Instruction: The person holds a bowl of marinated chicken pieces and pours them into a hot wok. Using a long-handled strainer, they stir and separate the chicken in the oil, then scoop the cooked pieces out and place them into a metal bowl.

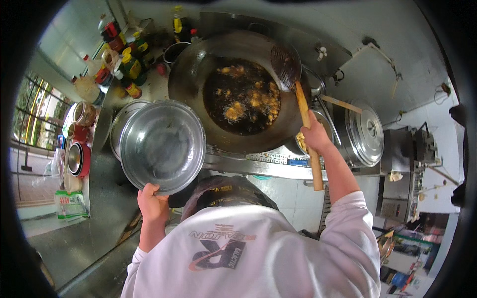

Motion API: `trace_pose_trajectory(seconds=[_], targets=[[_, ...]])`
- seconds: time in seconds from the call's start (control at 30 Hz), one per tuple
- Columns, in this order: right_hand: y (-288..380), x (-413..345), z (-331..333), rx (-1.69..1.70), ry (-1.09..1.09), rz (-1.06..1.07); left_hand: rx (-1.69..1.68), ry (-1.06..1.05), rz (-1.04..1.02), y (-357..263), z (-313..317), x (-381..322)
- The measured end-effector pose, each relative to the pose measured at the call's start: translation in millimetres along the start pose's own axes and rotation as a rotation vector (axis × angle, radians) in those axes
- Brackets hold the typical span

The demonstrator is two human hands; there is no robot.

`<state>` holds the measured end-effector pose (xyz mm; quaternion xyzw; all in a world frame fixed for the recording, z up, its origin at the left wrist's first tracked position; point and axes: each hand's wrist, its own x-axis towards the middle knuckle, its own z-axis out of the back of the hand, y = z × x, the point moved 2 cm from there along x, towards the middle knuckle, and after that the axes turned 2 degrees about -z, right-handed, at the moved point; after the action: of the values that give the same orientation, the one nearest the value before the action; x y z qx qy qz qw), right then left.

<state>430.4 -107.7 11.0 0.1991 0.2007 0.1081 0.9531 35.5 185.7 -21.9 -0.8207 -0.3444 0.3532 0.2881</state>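
My left hand [153, 203] grips the near rim of a wide metal basin [162, 145], whose inside shows nothing in it. The basin is tilted beside the left edge of a large wok [223, 143]. Dark bubbling oil [231, 97] fills the wok's middle, with golden-brown pieces of food [257, 100] frying in it. My right hand [316, 134] is closed around the wooden handle [303, 104] of a wide strainer [286, 67]. The strainer's head rests against the upper right inner wall of the wok, above the oil.
Several sauce bottles [132, 67] and a dark pot [176, 52] stand at the back left. Jars [84, 113] and a red bowl [79, 160] line the left ledge. Right of the wok are a bowl of pale pieces [301, 141] and a lidded steel pot [369, 130].
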Motion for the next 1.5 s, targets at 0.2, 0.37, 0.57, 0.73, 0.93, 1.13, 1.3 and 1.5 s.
trace_pose_trajectory(seconds=[0.2, 0.37, 0.57, 0.73, 0.93, 1.13, 1.3, 1.5], targets=[[58, 7, -86, 0.973, 0.404, -0.252, 0.006, -0.206, 0.024, -3, 53, -17], [109, 1, -137, 1.393, 0.646, -0.214, -0.011, -0.407, 0.051, -5, 75, -24], [132, -1, -136, 1.581, 0.704, -0.273, -0.042, -0.277, -0.031, -14, 63, -28], [91, -36, -110, 1.429, 0.669, -0.124, -0.029, -0.283, -0.039, -16, 48, -30], [70, -45, -117, 1.412, 0.761, -0.163, 0.014, -0.267, -0.016, -6, 32, -33], [46, -43, -84, 1.533, 0.658, -0.082, 0.038, -0.177, -0.02, -2, 30, -28], [1, -8, -7, 0.794, 0.228, -0.021, 0.066, -0.164, -0.012, 1, 26, -30], [-28, -7, 41, 0.075, 0.202, -0.002, 0.071, -0.162, -0.004, 0, 25, -32]])
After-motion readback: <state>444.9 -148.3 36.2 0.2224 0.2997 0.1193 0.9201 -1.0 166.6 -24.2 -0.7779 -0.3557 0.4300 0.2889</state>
